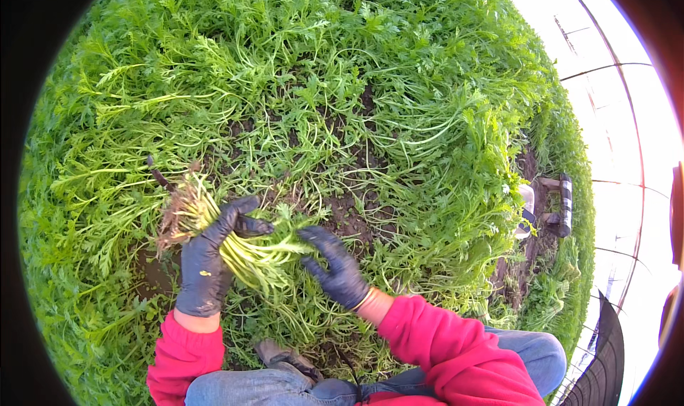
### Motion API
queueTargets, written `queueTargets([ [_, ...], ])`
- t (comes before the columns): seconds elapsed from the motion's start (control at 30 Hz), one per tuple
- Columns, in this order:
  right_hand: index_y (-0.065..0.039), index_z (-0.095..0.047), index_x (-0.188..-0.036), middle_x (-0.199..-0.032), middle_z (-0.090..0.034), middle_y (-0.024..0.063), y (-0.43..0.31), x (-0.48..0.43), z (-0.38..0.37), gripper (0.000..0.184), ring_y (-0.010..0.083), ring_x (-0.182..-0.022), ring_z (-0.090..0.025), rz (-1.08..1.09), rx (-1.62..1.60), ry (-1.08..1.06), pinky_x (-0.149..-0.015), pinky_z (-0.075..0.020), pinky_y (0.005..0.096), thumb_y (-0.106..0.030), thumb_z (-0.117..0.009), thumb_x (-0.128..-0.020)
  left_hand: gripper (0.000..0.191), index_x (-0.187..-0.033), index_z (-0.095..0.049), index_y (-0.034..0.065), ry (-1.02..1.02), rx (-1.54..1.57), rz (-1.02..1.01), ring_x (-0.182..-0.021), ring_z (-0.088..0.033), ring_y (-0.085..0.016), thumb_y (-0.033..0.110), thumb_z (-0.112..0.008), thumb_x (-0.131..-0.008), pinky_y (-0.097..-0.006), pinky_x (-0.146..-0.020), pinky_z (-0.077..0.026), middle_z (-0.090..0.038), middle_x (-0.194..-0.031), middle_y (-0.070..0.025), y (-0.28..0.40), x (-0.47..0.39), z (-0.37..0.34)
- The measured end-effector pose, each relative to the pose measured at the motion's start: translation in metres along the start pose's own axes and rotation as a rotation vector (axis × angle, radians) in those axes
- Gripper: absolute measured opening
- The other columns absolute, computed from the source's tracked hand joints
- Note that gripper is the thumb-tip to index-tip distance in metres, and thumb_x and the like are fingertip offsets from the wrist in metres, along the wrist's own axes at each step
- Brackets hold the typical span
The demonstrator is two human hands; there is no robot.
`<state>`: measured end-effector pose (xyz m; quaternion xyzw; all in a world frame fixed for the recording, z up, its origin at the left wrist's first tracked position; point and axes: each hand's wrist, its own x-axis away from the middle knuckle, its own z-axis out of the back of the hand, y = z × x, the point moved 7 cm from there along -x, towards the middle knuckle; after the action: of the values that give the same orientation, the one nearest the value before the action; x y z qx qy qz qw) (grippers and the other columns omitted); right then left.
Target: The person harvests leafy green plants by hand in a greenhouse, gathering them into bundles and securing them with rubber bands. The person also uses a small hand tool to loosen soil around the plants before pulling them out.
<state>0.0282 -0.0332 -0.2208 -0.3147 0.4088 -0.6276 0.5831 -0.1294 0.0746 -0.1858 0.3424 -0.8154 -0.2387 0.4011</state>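
Note:
A bundle of uprooted leafy greens (251, 259), with feathery leaves like crown daisy, lies across my black-gloved left hand (206, 261). That hand is closed around the pale stems just below the roots. The brown, soil-flecked roots (179, 213) point to the upper left. A narrow dark object (158, 174) sticks out beyond the roots; what it is cannot be told. My right hand (339, 269), also in a black glove, is at the leafy end of the bundle. Its thumb and fingers are apart, and the fingertips are at or against the leaves.
Dense standing greens (299, 26) surround me, with bent stems and bare dark soil (347, 219) in front. On a dirt strip at right are a pale container (526, 211) and a frame with a striped bar (565, 205). Cut greens (548, 299) lie nearby. Black mesh (598, 352) hangs lower right.

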Motion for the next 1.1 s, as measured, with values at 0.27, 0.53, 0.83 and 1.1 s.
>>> queueTargets([
  [0.27,-0.007,-0.046,-0.127,-0.131,-0.044,0.0193,0.121,-0.021,0.134,0.062,0.0353,-0.121,-0.042,-0.249,0.98,-0.2,-0.104,-0.0326,0.041,-0.015,-0.07,-0.071,0.039,-0.118,-0.053,-0.0058,0.029,0.021,0.024,-0.071,-0.059,-0.016,0.022,-0.055,-0.09,-0.0356,-0.081,-0.048,-0.061,-0.077,-0.0046,0.003,0.0,-0.001],
  [0.53,-0.011,-0.061,-0.103,-0.101,-0.061,0.0179,0.181,-0.06,0.137,0.046,0.0299,-0.097,-0.059,-0.464,1.339,-0.589,-0.086,-0.0433,0.0435,-0.045,-0.064,-0.073,0.039,-0.115,-0.056,-0.0047,0.039,-0.038,0.003,-0.075,-0.061,-0.019,0.024,-0.056,-0.089,-0.0337,-0.08,-0.048,-0.06,-0.073,-0.0046,0.006,0.001,0.004],
  [0.83,-0.005,-0.065,-0.098,-0.085,-0.065,0.0143,0.087,-0.066,0.096,0.026,0.022,-0.066,-0.059,-0.634,0.547,-0.579,-0.067,-0.0499,0.0352,-0.028,-0.055,-0.09,0.038,-0.113,-0.057,-0.0025,0.207,-0.073,-0.218,-0.077,-0.058,-0.015,0.025,-0.06,-0.087,-0.0297,-0.068,-0.049,-0.062,-0.086,-0.0037,0.05,0.007,0.025],
  [1.1,-0.004,-0.05,-0.122,-0.102,-0.061,0.0184,-0.017,0.008,-0.052,0.055,0.0335,-0.09,-0.059,0.312,0.503,-0.725,-0.085,-0.0447,0.0445,-0.046,-0.051,-0.087,0.038,-0.111,-0.059,-0.0039,0.145,-0.213,-0.377,-0.064,-0.05,-0.011,0.028,-0.052,-0.092,-0.0276,-0.065,-0.045,-0.05,-0.066,-0.0002,0.075,0.012,0.029],
])
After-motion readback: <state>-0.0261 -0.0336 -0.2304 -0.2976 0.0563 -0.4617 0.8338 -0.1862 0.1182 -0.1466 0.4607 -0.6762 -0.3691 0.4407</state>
